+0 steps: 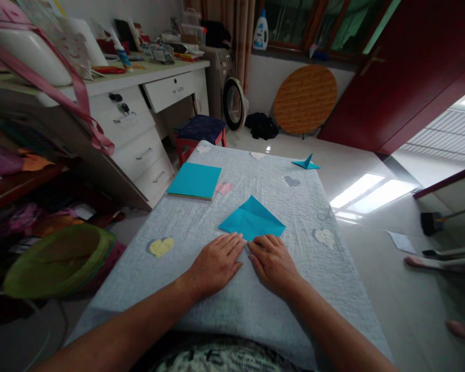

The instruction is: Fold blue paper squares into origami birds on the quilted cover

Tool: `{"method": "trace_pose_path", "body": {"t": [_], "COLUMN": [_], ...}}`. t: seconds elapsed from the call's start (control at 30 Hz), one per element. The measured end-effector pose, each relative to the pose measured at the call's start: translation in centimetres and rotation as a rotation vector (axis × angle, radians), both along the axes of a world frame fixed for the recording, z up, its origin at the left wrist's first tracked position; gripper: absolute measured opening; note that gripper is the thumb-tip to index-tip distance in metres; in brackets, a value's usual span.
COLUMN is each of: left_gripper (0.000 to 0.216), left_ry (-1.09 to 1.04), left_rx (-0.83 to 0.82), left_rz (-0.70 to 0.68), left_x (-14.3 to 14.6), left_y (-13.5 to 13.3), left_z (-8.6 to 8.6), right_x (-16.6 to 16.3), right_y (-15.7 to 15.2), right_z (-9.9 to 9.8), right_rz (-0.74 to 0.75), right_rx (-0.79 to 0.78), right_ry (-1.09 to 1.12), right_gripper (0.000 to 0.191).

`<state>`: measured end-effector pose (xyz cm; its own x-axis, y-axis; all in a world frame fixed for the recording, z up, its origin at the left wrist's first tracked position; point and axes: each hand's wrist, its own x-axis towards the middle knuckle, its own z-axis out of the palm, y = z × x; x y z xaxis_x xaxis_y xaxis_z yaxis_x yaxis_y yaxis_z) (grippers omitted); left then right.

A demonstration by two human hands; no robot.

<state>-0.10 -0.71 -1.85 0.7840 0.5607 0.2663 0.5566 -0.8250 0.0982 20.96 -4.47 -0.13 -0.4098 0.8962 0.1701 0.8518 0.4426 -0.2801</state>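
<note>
A blue sheet of origami paper, folded with faint crease lines across it, lies flat on the cloth-covered table in front of me. My left hand rests palm down at its near left edge, fingers stretched out and touching the fold. At the near right edge lies my right hand, its fingers slightly bent and pressing down on the paper. Both hands cover part of the near edge. Farther left sits a square stack of origami paper with a blue sheet on top. A small folded blue paper piece stands at the far right corner.
A pale tablecloth with heart patches covers the table. Beyond it are a stool, a white desk with drawers and an open-doored washing machine. A green basket is at the left, a round wooden tabletop behind.
</note>
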Motion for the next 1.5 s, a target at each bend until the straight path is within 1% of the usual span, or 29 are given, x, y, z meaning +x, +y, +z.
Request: {"method": "trace_pose_path", "body": {"t": [0.17, 0.33, 0.47, 0.6, 0.67, 0.8, 0.87, 0.93, 1.0, 1.07, 1.1, 1.2, 1.23, 1.27, 1.33, 1.37, 1.4, 1.43, 1.5], "left_gripper": [0.045, 0.049, 0.050, 0.053, 0.053, 0.046, 0.042, 0.035, 0.028, 0.027, 0.031, 0.052, 0.055, 0.053, 0.035, 0.029, 0.028, 0.029, 0.033], "left_ry": [0.037, 0.046, 0.077, 0.078, 0.075, 0.023, -0.034, -0.100, -0.168, -0.236, -0.269, -0.357, -0.365, -0.348, -0.341, -0.352, -0.382, -0.426, -0.516], "left_rx": [0.023, 0.015, 0.043, 0.092, 0.103, 0.115, 0.118, 0.113, 0.098, 0.045, -0.006, -0.233, -0.282, -0.310, -0.354, -0.373, -0.382, -0.383, -0.390], "left_rz": [0.119, 0.205, 0.216, 0.223, 0.219, 0.206, 0.199, 0.184, 0.162, 0.139, 0.130, 0.104, 0.098, 0.090, 0.076, 0.060, 0.050, 0.048, 0.047], "left_x": [-0.7, -0.8, -0.9, -1.1, -1.3, -1.5, -1.6, -1.6, -1.5, -1.1, -0.7, 0.9, 1.5, 2.1, 3.0, 3.4, 3.6, 3.6, 3.4], "left_y": [-0.1, -0.3, -0.4, -0.3, -0.2, 0.0, 0.1, 0.2, 0.3, 0.4, 0.5, 0.6, 0.7, 0.8, 1.2, 1.4, 1.6, 1.9, 2.3], "left_z": [0.3, 0.4, 0.1, -0.2, -0.3, -0.5, -0.4, -0.2, 0.1, 0.6, 0.9, 1.8, 2.1, 2.3, 2.5, 2.5, 2.5, 2.4, 2.1], "right_x": [0.0, 0.0, 0.1, 0.5, 0.8, 1.1, 1.0, 1.0, 1.1, 1.1, 1.1, 0.9, 0.8, 0.7, 0.5, 0.5, 0.6, 0.8, 1.5], "right_y": [0.1, 0.0, -0.1, 0.0, 0.2, 0.8, 1.1, 1.3, 1.3, 1.3, 1.3, 1.0, 0.8, 0.7, 0.5, 0.4, 0.2, 0.2, 0.0], "right_z": [0.0, 0.2, 0.3, 0.2, 0.0, -0.5, -0.7, -0.9, -1.1, -1.2, -1.3, -1.2, -1.1, -0.9, -0.7, -0.6, -0.5, -0.4, -0.4], "right_rz": [-0.004, -0.002, -0.005, -0.012, -0.091, -0.384, -0.470, -0.497, -0.475, -0.434, -0.413, -0.331, -0.295, -0.258, -0.184, -0.153, -0.133, -0.124, -0.140], "right_rx": [0.004, 0.010, 0.017, 0.031, 0.072, 0.168, 0.146, 0.109, 0.090, 0.097, 0.111, 0.190, 0.224, 0.259, 0.321, 0.344, 0.361, 0.370, 0.360], "right_ry": [0.024, 0.036, 0.044, 0.104, 0.149, 0.181, 0.162, 0.164, 0.198, 0.245, 0.267, 0.312, 0.323, 0.334, 0.354, 0.356, 0.347, 0.325, 0.255], "right_gripper": [0.027, 0.027, 0.025, 0.023, 0.021, 0.012, 0.017, 0.021, 0.016, 0.007, 0.004, 0.004, 0.005, 0.005, 0.006, 0.006, 0.006, 0.009, 0.028]}}
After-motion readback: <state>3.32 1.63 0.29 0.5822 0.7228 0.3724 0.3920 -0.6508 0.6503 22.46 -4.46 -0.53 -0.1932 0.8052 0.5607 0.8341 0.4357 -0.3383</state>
